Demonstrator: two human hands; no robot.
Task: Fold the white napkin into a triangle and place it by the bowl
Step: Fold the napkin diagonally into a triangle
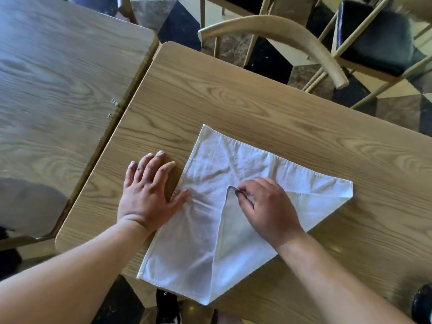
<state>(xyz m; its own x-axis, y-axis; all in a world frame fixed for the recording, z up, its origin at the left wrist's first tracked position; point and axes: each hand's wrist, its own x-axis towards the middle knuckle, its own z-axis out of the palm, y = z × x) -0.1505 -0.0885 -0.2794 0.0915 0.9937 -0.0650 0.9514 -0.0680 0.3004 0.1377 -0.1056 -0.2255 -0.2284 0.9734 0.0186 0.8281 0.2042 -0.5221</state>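
Note:
A white cloth napkin [224, 164] lies spread on the light wooden table [233, 90], with its near right corner folded over toward the middle. My right hand [266, 206] pinches the tip of that folded corner between thumb and fingers. My left hand [149, 185] rests flat on the table at the napkin's left edge, fingers apart, thumb touching the cloth. A dark rounded object [422, 302] shows at the lower right corner of the view; I cannot tell whether it is the bowl.
A second wooden table [58, 78] stands close on the left, with a narrow gap between. A curved wooden chair back [292, 36] is at the far edge, and a black-cushioned chair [374, 36] stands behind it. The floor has dark and light tiles.

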